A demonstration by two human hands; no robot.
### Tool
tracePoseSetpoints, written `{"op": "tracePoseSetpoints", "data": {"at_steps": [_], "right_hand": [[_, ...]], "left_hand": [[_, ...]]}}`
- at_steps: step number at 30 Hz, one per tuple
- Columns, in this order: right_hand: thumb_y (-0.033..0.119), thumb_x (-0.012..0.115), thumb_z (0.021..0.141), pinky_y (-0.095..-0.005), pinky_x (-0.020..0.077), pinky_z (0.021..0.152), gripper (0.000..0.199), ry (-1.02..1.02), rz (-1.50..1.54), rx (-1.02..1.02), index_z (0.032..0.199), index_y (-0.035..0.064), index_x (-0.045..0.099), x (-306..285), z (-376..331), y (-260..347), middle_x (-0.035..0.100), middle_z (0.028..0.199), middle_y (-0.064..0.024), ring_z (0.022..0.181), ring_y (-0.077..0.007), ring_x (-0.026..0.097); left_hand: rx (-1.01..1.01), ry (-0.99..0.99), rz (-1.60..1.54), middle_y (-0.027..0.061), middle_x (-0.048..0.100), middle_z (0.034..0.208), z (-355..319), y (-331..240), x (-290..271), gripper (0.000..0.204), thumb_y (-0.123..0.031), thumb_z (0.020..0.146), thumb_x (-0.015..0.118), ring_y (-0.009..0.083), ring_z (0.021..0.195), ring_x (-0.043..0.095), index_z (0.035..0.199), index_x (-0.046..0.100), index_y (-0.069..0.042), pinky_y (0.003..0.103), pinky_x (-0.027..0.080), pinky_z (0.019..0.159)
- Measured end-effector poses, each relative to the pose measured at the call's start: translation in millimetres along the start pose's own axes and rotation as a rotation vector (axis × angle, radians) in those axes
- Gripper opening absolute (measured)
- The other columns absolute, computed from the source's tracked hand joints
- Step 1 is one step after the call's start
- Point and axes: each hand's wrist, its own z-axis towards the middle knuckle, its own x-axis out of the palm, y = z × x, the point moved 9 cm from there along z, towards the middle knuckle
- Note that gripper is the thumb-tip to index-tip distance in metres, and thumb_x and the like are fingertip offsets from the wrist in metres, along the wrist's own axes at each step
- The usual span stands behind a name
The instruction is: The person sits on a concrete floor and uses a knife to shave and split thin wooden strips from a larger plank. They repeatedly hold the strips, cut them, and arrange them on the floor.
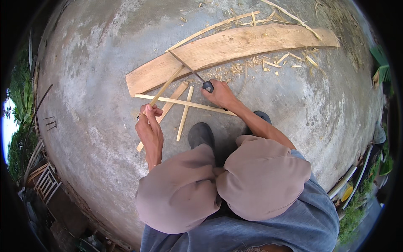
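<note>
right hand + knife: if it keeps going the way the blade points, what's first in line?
The right hand holds a dark-handled knife pointing up-left. Its blade already meets the bamboo strip held by the left hand; beyond lies the wooden plank. Depth is uncertain.

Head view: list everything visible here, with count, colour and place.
wooden plank: one, pale tan, across the upper concrete floor
bamboo strip: one, pale yellow, held slanting onto the plank
knife: one, dark blade and black handle, on that strip
loose strips: several, pale, on the floor beside the feet
shavings: many, pale, along the plank's near edge
concrete floor: grey
shoes: two, dark
knees: two, brown trousers
left hand: grips the strip
right hand: grips the knife handle
</note>
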Motion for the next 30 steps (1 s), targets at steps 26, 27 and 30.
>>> {"op": "tracePoseSetpoints", "data": {"at_steps": [26,27,30], "right_hand": [[0.033,0.069,0.102,-0.0295,0.0468,0.054,0.039,-0.082,0.614,0.064,0.080,0.0005,0.070,-57,-24,-2,0.061,0.064,-0.0025,0.057,-0.0095,0.056],[0.032,0.068,0.102,-0.0320,0.0459,0.054,0.039,-0.158,0.479,0.038,0.079,0.0003,0.069,-64,-27,-2,0.059,0.062,-0.0044,0.056,-0.0126,0.056],[0.031,0.067,0.102,-0.0393,0.0439,0.054,0.039,-0.287,0.190,-0.090,0.078,0.0003,0.066,-74,-41,13,0.056,0.060,-0.0101,0.053,-0.0224,0.056]], "left_hand": [[-0.512,0.965,-0.793,-0.0004,0.050,0.063,-82,6,135,0.048,-0.043,0.110,0.049,0.0110,0.059,0.048,0.108,0.068,0.001,0.031,0.046,0.068],[-0.539,0.924,-0.844,-0.0025,0.044,0.061,-83,12,143,0.048,-0.044,0.110,0.049,0.0095,0.055,0.042,0.104,0.065,0.001,0.030,0.044,0.064],[-0.594,0.746,-0.937,-0.0062,0.032,0.059,-79,23,156,0.047,-0.046,0.110,0.050,0.0067,0.051,0.031,0.097,0.060,-0.002,0.028,0.038,0.057]]}}
